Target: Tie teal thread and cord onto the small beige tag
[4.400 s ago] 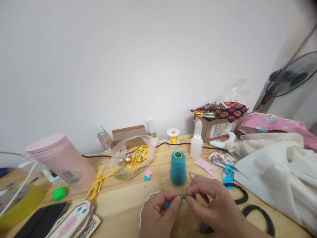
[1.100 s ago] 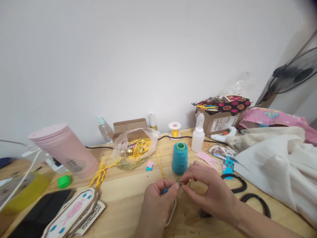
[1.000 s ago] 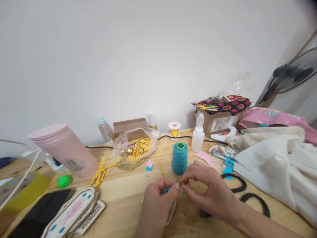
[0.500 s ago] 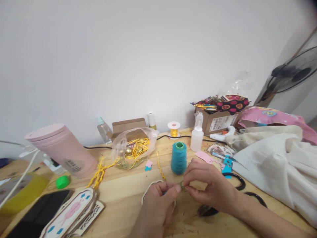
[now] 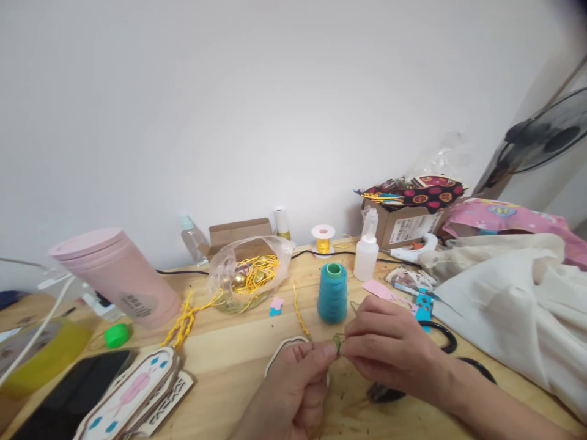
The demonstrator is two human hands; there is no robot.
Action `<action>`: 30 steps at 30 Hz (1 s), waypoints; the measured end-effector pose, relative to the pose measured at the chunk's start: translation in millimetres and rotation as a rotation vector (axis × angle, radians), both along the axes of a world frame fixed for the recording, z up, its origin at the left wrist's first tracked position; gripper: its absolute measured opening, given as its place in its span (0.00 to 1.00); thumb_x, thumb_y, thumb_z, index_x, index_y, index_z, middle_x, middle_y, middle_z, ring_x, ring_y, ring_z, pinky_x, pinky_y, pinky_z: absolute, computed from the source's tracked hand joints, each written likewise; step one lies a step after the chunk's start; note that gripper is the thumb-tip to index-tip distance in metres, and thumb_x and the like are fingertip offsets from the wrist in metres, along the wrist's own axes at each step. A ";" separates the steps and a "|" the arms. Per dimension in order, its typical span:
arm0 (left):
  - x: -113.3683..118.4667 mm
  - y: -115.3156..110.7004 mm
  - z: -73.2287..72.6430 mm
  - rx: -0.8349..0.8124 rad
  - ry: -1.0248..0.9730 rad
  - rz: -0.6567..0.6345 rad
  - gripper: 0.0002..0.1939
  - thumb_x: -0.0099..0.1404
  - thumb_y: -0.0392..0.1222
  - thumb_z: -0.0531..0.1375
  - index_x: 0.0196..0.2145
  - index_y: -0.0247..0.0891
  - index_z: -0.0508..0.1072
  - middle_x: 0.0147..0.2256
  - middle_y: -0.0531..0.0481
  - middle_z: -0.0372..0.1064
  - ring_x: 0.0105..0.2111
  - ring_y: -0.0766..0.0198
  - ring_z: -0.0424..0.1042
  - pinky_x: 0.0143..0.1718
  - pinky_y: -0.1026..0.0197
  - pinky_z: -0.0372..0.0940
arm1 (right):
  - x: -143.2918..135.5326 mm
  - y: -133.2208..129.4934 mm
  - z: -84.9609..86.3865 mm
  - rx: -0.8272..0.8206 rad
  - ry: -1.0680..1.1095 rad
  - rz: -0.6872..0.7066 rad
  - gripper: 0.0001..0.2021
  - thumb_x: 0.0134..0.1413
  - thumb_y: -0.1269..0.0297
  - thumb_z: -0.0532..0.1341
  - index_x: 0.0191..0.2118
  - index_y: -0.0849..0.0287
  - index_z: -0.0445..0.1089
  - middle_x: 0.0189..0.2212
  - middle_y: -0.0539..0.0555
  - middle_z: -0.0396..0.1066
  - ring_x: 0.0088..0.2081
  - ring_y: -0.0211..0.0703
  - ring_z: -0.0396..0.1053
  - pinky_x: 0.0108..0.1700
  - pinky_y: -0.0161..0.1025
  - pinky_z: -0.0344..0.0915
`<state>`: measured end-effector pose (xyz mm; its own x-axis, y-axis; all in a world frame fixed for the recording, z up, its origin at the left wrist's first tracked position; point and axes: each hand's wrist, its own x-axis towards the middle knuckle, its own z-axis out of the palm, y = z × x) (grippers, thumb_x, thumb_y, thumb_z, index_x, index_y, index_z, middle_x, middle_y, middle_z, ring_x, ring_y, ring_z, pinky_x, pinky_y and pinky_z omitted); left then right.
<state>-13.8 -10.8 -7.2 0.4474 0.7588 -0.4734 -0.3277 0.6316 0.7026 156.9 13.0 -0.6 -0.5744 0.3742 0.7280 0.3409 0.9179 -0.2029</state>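
Between my two hands runs a thin green cord (image 5: 338, 343), looped near the fingertips. My left hand (image 5: 298, 379) pinches one part of it between thumb and forefinger. Beneath that hand lies a pale wooden tag (image 5: 275, 354) with a dark outline, mostly covered; a yellow cord (image 5: 299, 311) stretches away from its top. My right hand (image 5: 389, 348) has its fingers closed on the other part of the green cord, and their tips hide the grip. Just behind the hands stands a teal thread cone (image 5: 332, 294). Black-handled scissors (image 5: 387, 392) lie partly under my right wrist.
At left are a pink tumbler (image 5: 123, 275), a phone (image 5: 73, 391), yellow tape (image 5: 50, 354) and stacked decorated tags (image 5: 131, 394). Behind sit a plastic bag (image 5: 250, 269) of yellow cord and bells, a squeeze bottle (image 5: 365, 256) and a full carton (image 5: 403, 223). White cloth (image 5: 509, 293) covers the right.
My right hand's fingers have curled closer together and its wrist has turned slightly. The green loop between the hands shows more clearly. My left fingers have folded in more.
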 end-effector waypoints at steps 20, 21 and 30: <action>2.7 -0.2 -1.1 0.000 0.029 0.036 0.23 0.45 0.48 0.65 0.16 0.40 0.51 0.10 0.67 0.40 0.11 0.78 0.33 0.10 0.72 0.30 | -1.7 0.1 2.9 -0.121 0.027 -0.006 0.05 0.46 0.74 0.58 0.30 0.59 0.68 0.24 0.51 0.70 0.27 0.37 0.62 0.29 0.36 0.60; 2.9 -0.3 -1.1 -0.003 0.031 0.034 0.23 0.45 0.47 0.65 0.16 0.40 0.51 0.10 0.67 0.40 0.11 0.78 0.33 0.10 0.72 0.30 | -1.7 0.2 2.8 -0.115 0.025 -0.005 0.05 0.47 0.74 0.58 0.30 0.58 0.68 0.24 0.51 0.70 0.27 0.37 0.62 0.29 0.36 0.60; 2.8 -0.5 -0.3 -0.031 0.029 0.029 0.23 0.44 0.46 0.65 0.15 0.40 0.51 0.10 0.67 0.40 0.12 0.78 0.33 0.11 0.71 0.30 | 1.7 -1.4 5.1 -0.190 -0.001 0.023 0.06 0.48 0.74 0.58 0.33 0.58 0.68 0.26 0.52 0.70 0.29 0.38 0.63 0.31 0.37 0.60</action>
